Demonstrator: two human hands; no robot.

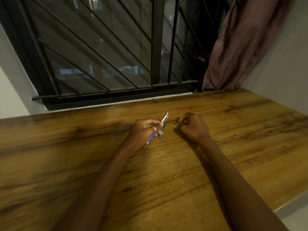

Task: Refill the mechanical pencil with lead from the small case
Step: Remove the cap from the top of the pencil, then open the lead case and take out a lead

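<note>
My left hand (144, 129) grips a blue and silver mechanical pencil (164, 118), its silver end pointing up and away and its tip sticking out below the palm. The same hand also holds a small teal lead case (162, 133) against the fingers. My right hand (194, 126) rests on the wooden table (166, 164) a little to the right, fingers curled with the fingertips pinched on something very small and dark, too small to name. The two hands are apart by a short gap.
The table's far edge meets a barred window (100, 55). A brown curtain (241, 47) hangs at the back right, touching the tabletop. A grey wall (283, 72) runs along the right side. The table's right front edge (290, 202) is close to my right forearm.
</note>
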